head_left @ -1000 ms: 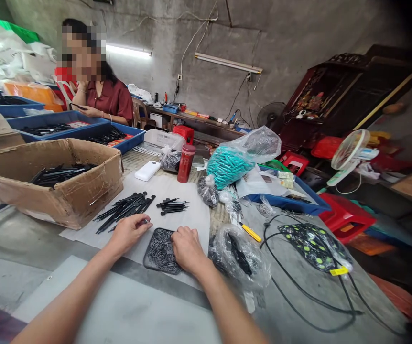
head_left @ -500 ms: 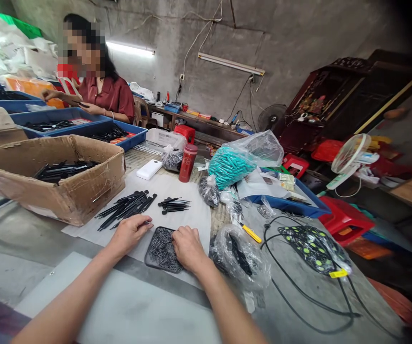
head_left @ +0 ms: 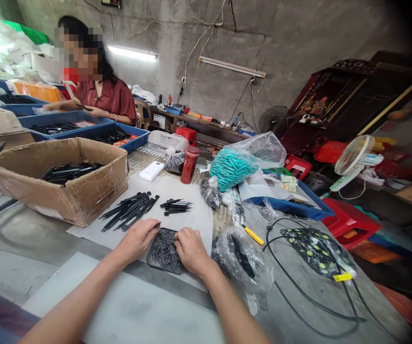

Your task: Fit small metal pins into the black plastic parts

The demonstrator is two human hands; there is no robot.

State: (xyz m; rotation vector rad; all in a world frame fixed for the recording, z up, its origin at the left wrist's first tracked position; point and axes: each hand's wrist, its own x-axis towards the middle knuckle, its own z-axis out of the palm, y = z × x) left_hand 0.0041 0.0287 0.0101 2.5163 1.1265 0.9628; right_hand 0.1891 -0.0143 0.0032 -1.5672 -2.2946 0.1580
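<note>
Cardboard box (head_left: pixel 66 191): corrugated, brown, flaps open, sitting well to the left of the left hand; holding a loose heap of long black plastic parts.

Black plastic sticks (head_left: pixel 129 210): slim, matte, tapered, lying fanned on a sheet of white paper (head_left: pixel 177 191), just beyond the left hand. A smaller bundle (head_left: pixel 176 206) is lying beyond both hands.

Left hand (head_left: pixel 139 239): resting palm down at the left edge of the tray, fingers curled narrow with the tips meeting at the tray's upper left corner; whether anything is pinched there cannot be told.

Black tray (head_left: pixel 165 252): shallow, rounded rectangle, lying flat on the paper between the two hands, filled with many small dark pins with a dull metallic sheen.

Right hand (head_left: pixel 191 248): lying palm down on the right edge of the tray, fingers bent and close together, tips hidden; what they are holding cannot be told.

Clear plastic bag (head_left: pixel 243 260): crinkled, glossy, touching the right wrist's outer side, holding dark parts.

Yellow-handled tool (head_left: pixel 252 235): lying just beyond that bag.

Black cable (head_left: pixel 299 286): looping over bare grey table (head_left: pixel 127 310) to the right of the right hand; the near table edge below both forearms is offering open room.

Teal parts bag (head_left: pixel 231 167): bulging, far beyond the right hand, beside a red bottle (head_left: pixel 189 165).

Another person (head_left: pixel 98 95): sitting far beyond the left hand, working over blue bins (head_left: pixel 84 126).
</note>
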